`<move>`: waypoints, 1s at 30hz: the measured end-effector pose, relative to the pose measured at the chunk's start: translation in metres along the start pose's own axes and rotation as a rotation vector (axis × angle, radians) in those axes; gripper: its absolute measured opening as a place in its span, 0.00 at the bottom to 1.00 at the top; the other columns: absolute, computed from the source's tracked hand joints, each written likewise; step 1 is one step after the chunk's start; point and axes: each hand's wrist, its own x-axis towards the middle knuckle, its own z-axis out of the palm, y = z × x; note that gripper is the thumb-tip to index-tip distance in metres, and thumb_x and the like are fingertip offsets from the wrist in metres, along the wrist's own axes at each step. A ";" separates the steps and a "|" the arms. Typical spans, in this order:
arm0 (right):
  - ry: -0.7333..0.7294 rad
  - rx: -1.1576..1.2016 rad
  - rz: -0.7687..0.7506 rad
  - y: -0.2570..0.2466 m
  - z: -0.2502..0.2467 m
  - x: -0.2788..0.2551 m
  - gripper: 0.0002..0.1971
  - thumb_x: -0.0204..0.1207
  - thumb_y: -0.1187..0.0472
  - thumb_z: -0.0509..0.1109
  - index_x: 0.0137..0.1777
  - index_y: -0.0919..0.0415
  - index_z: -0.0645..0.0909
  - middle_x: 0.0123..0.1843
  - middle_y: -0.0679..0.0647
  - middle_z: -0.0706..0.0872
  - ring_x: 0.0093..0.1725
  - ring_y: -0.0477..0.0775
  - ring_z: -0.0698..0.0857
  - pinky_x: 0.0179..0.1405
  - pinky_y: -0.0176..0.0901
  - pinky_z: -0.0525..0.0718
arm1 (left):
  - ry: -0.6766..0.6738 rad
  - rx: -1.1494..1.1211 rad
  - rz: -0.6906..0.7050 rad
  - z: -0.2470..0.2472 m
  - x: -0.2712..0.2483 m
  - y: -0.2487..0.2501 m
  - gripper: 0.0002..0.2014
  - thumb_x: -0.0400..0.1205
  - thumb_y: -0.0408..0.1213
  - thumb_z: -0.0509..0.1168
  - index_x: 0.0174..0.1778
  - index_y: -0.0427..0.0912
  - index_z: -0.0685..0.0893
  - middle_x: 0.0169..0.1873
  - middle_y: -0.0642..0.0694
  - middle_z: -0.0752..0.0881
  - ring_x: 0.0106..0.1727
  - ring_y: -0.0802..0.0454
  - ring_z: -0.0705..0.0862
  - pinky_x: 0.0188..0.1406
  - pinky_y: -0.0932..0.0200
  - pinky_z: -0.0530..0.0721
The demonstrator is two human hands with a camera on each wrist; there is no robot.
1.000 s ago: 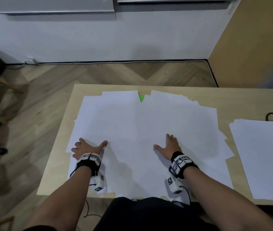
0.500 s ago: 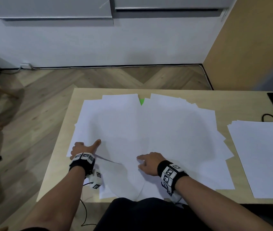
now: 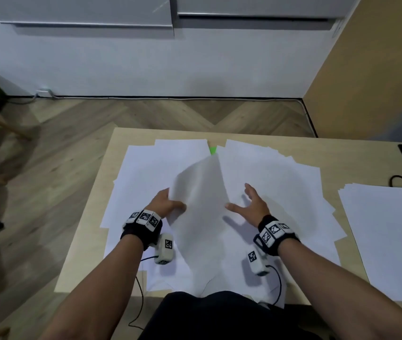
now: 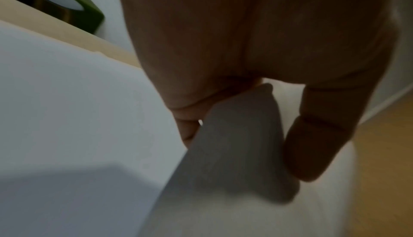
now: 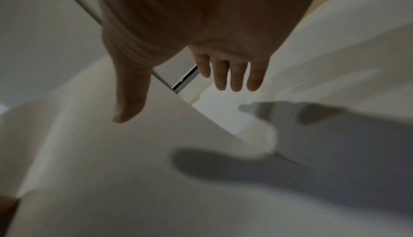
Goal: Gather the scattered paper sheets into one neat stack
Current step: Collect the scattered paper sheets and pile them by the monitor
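First sheet going up: the left hand [image 3: 167, 204] pinches the lifted sheet [image 3: 200, 192] by its left edge; the right hand [image 3: 251, 204], fingers spread and empty, hovers beside its right edge; next, a second grip; the left wrist view, blurred, seems to show thumb [image 4: 317, 143] clamping paper.
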 end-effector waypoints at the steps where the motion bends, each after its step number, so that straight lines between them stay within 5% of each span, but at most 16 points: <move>1: -0.015 0.048 0.017 0.002 -0.003 0.005 0.59 0.59 0.40 0.85 0.86 0.48 0.54 0.83 0.47 0.65 0.83 0.50 0.63 0.79 0.52 0.67 | -0.064 0.030 0.016 0.003 0.000 0.007 0.22 0.58 0.38 0.74 0.49 0.42 0.85 0.45 0.41 0.91 0.45 0.43 0.89 0.46 0.53 0.87; 3: -0.066 0.148 0.045 0.006 -0.007 0.010 0.57 0.57 0.43 0.87 0.84 0.52 0.60 0.79 0.45 0.69 0.82 0.48 0.65 0.78 0.50 0.68 | -0.154 0.084 0.040 0.009 0.003 0.014 0.21 0.58 0.39 0.76 0.47 0.44 0.86 0.46 0.41 0.91 0.47 0.42 0.89 0.50 0.50 0.87; 6: -0.148 0.171 0.103 0.023 -0.005 0.018 0.39 0.52 0.45 0.89 0.64 0.57 0.82 0.63 0.50 0.87 0.66 0.54 0.84 0.68 0.51 0.82 | -0.177 0.120 0.050 0.019 0.012 0.015 0.20 0.60 0.40 0.79 0.48 0.45 0.86 0.47 0.43 0.91 0.50 0.42 0.89 0.53 0.49 0.87; 11: 0.067 0.160 0.170 0.055 -0.009 0.020 0.15 0.66 0.57 0.84 0.51 0.59 0.88 0.50 0.53 0.92 0.51 0.54 0.90 0.57 0.48 0.86 | 0.284 0.215 -0.080 0.023 0.026 -0.031 0.29 0.70 0.54 0.78 0.64 0.49 0.80 0.58 0.47 0.85 0.63 0.45 0.83 0.58 0.54 0.80; 13: 0.198 0.183 0.270 0.072 -0.021 0.016 0.15 0.66 0.60 0.84 0.52 0.61 0.88 0.49 0.54 0.92 0.51 0.56 0.89 0.58 0.48 0.86 | 0.401 0.487 -0.200 0.018 0.023 -0.054 0.41 0.65 0.66 0.76 0.70 0.47 0.76 0.70 0.42 0.77 0.73 0.39 0.73 0.67 0.43 0.77; 15: 0.258 0.187 0.370 0.093 -0.033 0.017 0.20 0.65 0.60 0.83 0.57 0.65 0.87 0.54 0.57 0.91 0.53 0.58 0.89 0.59 0.48 0.85 | 0.441 0.620 -0.317 0.013 0.015 -0.069 0.57 0.62 0.73 0.73 0.82 0.46 0.62 0.84 0.39 0.58 0.84 0.35 0.55 0.78 0.35 0.64; 18: 0.271 0.155 0.480 0.116 -0.045 0.014 0.31 0.65 0.54 0.83 0.66 0.66 0.82 0.62 0.60 0.88 0.61 0.62 0.86 0.66 0.52 0.82 | 0.467 0.586 -0.421 0.012 0.008 -0.087 0.71 0.57 0.79 0.70 0.86 0.44 0.44 0.86 0.39 0.41 0.86 0.36 0.41 0.82 0.32 0.51; 25: 0.291 0.065 0.519 0.112 -0.036 0.012 0.23 0.71 0.57 0.78 0.64 0.65 0.84 0.62 0.61 0.88 0.61 0.63 0.85 0.65 0.50 0.82 | 0.529 0.646 -0.372 -0.014 0.005 -0.091 0.63 0.60 0.75 0.72 0.84 0.43 0.55 0.77 0.40 0.66 0.76 0.36 0.65 0.69 0.36 0.72; 30: 0.288 0.052 0.523 0.110 -0.034 0.012 0.26 0.72 0.57 0.76 0.69 0.66 0.80 0.65 0.60 0.85 0.65 0.63 0.83 0.64 0.47 0.80 | 0.484 0.677 -0.321 -0.038 0.007 -0.096 0.48 0.67 0.68 0.74 0.75 0.40 0.69 0.68 0.39 0.72 0.70 0.36 0.69 0.58 0.40 0.80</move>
